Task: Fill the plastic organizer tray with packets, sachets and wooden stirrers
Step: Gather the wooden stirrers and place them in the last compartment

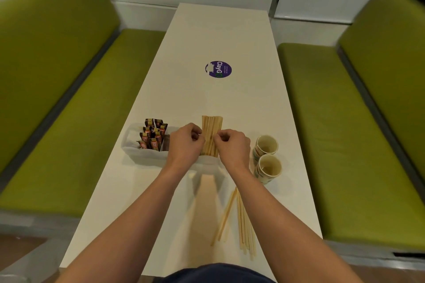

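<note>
A translucent plastic organizer tray (pixel 142 156) stands on the white table (pixel 220 37). Several dark brown and orange packets (pixel 153 134) stand upright in its left part. A bundle of wooden stirrers (pixel 211 125) stands upright in the tray's right part. My left hand (pixel 185 145) and my right hand (pixel 232 147) are on either side of that bundle, with curled fingers pinching the stirrers around the middle. More loose wooden stirrers (pixel 239 216) lie flat on the table, close to me on the right.
Two empty paper cups (pixel 268 158) stand just right of the tray. A round purple sticker (pixel 218 69) is farther up the table. Green padded benches (pixel 76 110) run along both sides, with a white wall behind.
</note>
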A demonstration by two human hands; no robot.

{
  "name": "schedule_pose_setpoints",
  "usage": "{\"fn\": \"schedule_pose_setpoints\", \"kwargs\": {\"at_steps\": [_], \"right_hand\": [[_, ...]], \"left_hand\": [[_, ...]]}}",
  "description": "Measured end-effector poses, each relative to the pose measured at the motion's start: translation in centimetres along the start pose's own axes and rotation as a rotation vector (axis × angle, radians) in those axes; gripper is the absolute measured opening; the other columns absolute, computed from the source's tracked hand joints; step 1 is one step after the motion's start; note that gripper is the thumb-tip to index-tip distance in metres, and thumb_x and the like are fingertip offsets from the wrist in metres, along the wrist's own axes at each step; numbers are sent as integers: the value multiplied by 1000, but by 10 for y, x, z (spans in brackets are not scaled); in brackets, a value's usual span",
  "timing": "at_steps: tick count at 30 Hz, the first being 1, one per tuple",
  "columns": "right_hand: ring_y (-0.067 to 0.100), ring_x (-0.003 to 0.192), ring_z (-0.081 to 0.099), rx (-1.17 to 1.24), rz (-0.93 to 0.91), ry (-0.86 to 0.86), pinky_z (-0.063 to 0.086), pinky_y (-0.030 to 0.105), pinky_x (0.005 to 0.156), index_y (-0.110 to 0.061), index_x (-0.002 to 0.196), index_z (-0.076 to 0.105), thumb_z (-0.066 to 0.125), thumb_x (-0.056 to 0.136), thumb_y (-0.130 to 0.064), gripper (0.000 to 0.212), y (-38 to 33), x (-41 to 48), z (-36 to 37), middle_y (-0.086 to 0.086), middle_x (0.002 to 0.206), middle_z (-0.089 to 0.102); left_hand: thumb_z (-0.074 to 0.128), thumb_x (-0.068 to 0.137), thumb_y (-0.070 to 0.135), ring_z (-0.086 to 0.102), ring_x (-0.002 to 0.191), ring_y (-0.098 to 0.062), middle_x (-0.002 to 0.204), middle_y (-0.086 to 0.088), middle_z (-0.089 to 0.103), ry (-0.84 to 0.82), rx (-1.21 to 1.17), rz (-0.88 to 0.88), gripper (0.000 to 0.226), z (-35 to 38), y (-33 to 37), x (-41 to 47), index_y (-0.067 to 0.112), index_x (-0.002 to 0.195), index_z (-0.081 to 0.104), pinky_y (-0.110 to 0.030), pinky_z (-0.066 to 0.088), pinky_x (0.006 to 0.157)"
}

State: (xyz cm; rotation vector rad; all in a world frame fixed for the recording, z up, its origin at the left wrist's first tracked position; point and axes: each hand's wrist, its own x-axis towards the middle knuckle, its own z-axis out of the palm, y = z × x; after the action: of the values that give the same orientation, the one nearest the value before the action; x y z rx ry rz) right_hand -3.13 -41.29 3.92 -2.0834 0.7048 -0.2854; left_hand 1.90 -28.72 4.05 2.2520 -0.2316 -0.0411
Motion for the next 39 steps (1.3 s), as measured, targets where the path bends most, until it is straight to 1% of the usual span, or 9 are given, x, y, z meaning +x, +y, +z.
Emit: {"fn": "schedule_pose_setpoints", "kwargs": {"at_steps": [7,14,17,20,23,26,29,32,39], "right_hand": [[13,86,71,-48,-62,17,56,33,83,-19,94,81,69,93,-31,17,-1,-10,-14,-6,86,78],[-4,79,68,20,-71,-62,53,17,75,-24,93,80,75,90,-31,10,23,-57,-59,-18,80,73],[-2,80,67,-74,3,-103,57,23,77,-26,96,80,73,89,-34,12,54,-76,-72,-18,81,73],[6,87,67,-291,97,-148,58,32,83,-28,108,76,71,88,-48,29,86,-91,-75,-15,92,71],[13,94,67,-406,152,-222,58,37,87,-25,116,71,69,85,-56,44,103,-104,-73,-8,101,72],[17,94,67,-443,161,-226,58,37,85,-23,111,72,69,84,-57,44,106,-108,-71,-5,100,72],[18,89,67,-434,175,-228,59,38,82,-23,99,75,71,81,-50,33,105,-105,-68,-5,92,72],[16,78,66,-389,203,-234,59,38,76,-21,79,77,72,81,-36,15,104,-103,-67,-7,77,70],[16,78,67,-303,257,-230,59,36,75,-23,74,78,74,79,-29,9,106,-97,-67,-9,73,70]], "left_hand": [[67,88,12,63,75,1,80,6,70,37,-54,14,9,-10,8,-22,14,95,73,-1,42,64],[70,89,24,62,77,3,82,11,68,-98,-70,17,6,-5,15,-64,24,96,69,-6,44,65],[69,87,35,63,78,-2,86,12,68,-240,48,-20,17,10,10,-86,25,101,70,-18,50,71],[67,84,44,65,87,-9,92,12,68,-362,172,-101,29,29,0,-108,25,105,71,-32,56,81],[66,83,50,65,86,-16,91,8,68,-423,318,-77,34,45,-3,-126,22,102,71,-35,57,77],[68,84,53,64,83,-19,92,4,65,-411,417,-32,36,55,2,-135,20,98,66,-32,52,67],[68,86,47,65,81,-23,90,1,65,-415,502,5,32,61,5,-135,17,93,67,-35,55,67],[66,81,28,65,75,-29,79,-2,67,-419,469,-38,15,63,5,-131,14,84,70,-38,58,66],[65,69,17,63,67,-29,72,-5,66,-434,421,-99,11,61,2,-122,10,77,71,-37,58,61]]}}
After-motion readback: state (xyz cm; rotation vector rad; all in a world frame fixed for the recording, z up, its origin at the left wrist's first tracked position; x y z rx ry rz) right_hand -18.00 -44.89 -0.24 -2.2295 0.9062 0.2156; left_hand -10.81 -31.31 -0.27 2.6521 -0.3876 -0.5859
